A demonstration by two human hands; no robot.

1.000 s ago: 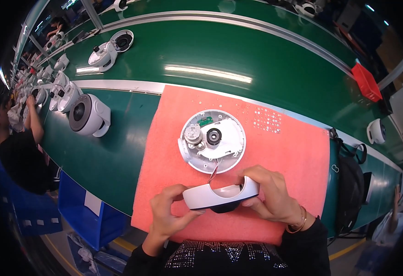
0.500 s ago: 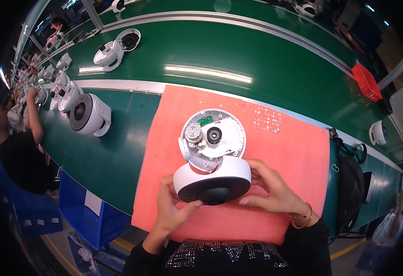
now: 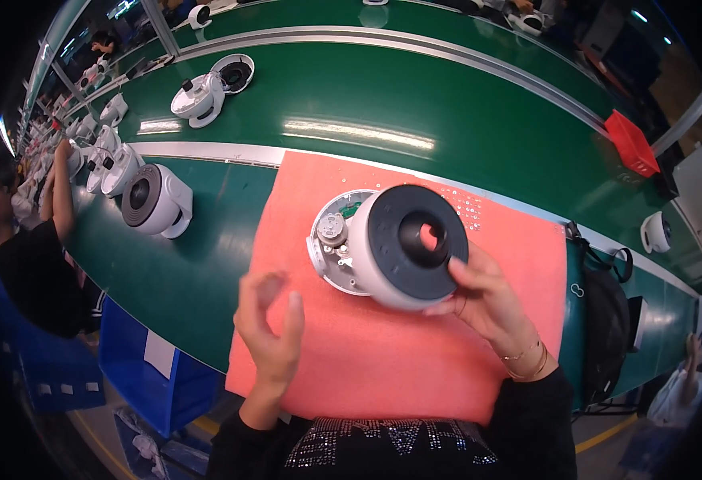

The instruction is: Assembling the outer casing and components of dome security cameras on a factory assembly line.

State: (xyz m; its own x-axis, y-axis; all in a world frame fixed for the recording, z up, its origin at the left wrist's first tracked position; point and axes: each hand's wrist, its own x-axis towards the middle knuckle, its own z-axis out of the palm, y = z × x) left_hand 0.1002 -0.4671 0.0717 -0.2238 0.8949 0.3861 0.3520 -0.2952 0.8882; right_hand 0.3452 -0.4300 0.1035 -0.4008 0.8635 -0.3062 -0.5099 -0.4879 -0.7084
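A: The right hand [image 3: 487, 300] has the grip, thumb on the dark face, fingers under the lower right rim of the round white cover [image 3: 395, 276], right around the centre of the frame!
B: And the left hand [image 3: 271, 324]?
A: Thumb and fingers spread wide, nothing between them, lower left of centre, over the pink mat [image 3: 343, 360].
B: What's behind that cover?
A: An open white housing [image 3: 345, 280] on the mat, its left part peeking out, silver motor [image 3: 332, 230] inside. The cover overlaps it; whether they touch, I can't tell.
B: Elsewhere?
A: A white unit with a grey face [image 3: 159, 200] stands at left on the green bench [image 3: 207, 280], a red tray [image 3: 631, 144] sits upper right, and a black bag [image 3: 603, 328] rests at right, just beside the mat.
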